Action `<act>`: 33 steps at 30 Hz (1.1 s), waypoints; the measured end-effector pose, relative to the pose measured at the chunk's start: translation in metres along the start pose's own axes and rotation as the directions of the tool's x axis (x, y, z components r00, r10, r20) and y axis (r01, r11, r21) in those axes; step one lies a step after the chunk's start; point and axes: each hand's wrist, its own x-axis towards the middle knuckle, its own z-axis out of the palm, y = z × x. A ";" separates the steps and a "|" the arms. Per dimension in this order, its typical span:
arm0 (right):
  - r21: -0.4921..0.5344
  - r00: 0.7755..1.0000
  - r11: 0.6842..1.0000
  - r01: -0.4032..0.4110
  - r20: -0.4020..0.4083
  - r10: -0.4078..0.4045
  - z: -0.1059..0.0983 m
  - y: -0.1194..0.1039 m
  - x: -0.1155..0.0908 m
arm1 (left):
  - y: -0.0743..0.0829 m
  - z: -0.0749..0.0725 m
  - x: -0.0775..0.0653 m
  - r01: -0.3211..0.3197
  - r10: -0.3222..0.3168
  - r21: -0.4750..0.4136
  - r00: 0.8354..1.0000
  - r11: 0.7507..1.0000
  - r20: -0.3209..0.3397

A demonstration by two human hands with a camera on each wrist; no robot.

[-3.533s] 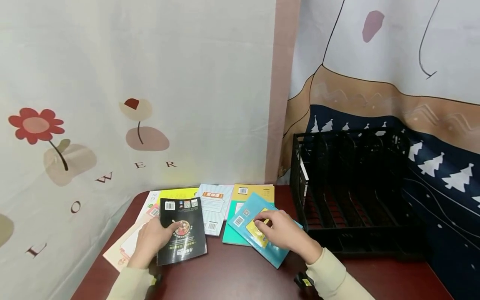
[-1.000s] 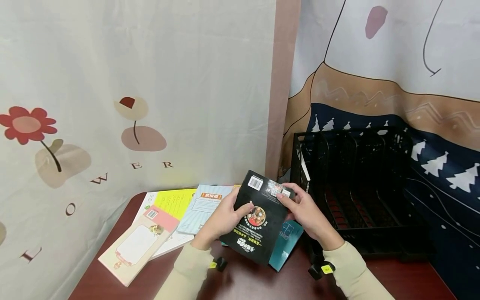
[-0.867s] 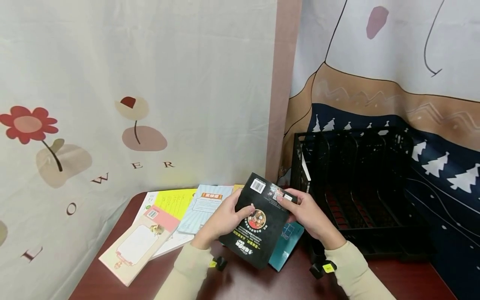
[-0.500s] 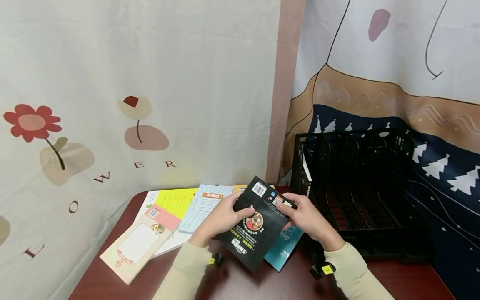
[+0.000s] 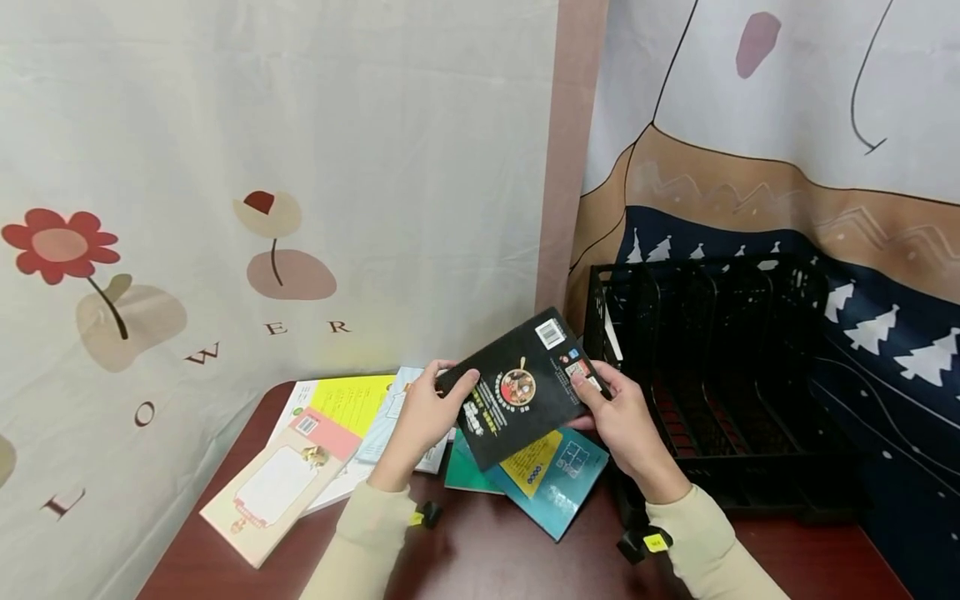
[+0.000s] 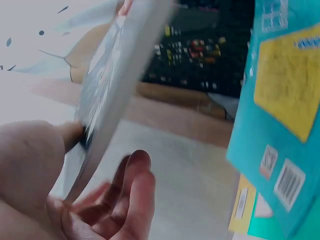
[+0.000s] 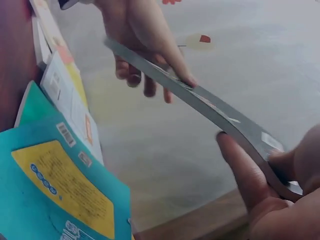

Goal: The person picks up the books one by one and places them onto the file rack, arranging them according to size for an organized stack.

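A black paperback book (image 5: pixel 517 392) with a barcode and a round food picture is held up between both hands. My left hand (image 5: pixel 427 417) grips its left end, thumb on the cover and fingers behind. At the other end my right hand (image 5: pixel 622 417) pinches the corner beside the printed codes. In the right wrist view the book (image 7: pixel 200 105) shows edge-on, slightly bent, with the thumb on one face and fingers on the other. Below it lies a teal book (image 5: pixel 570 492) with a yellow panel, partly over a green book (image 5: pixel 468 471).
To the right stands a black rack (image 5: pixel 735 450) with upright dividers and a thin white-edged item (image 5: pixel 611 333) in its left slot. A pink-and-cream book (image 5: pixel 277 492), a yellow book (image 5: pixel 352 400) and a light blue book (image 5: pixel 386 429) lie at the table's left. Printed curtains hang behind.
The left hand first held the black book alone at the left; the right hand left the teal book and joined it. Since half a second ago the book has been raised and turned clockwise.
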 end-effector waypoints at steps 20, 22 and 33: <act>0.059 0.998 0.997 -0.053 0.033 0.051 0.012 0.000 -0.005 | 0.016 0.026 -0.008 -0.052 0.016 -0.341 0.994 0.939 -0.106; 0.061 0.996 0.996 -0.064 0.065 0.060 0.012 0.000 -0.005 | 0.016 0.025 -0.008 -0.078 0.037 -0.339 0.992 0.938 -0.124; -0.096 0.984 0.985 -0.142 0.094 0.151 0.005 -0.003 -0.002 | 0.009 0.009 -0.003 -0.073 0.063 -0.299 0.997 0.951 -0.044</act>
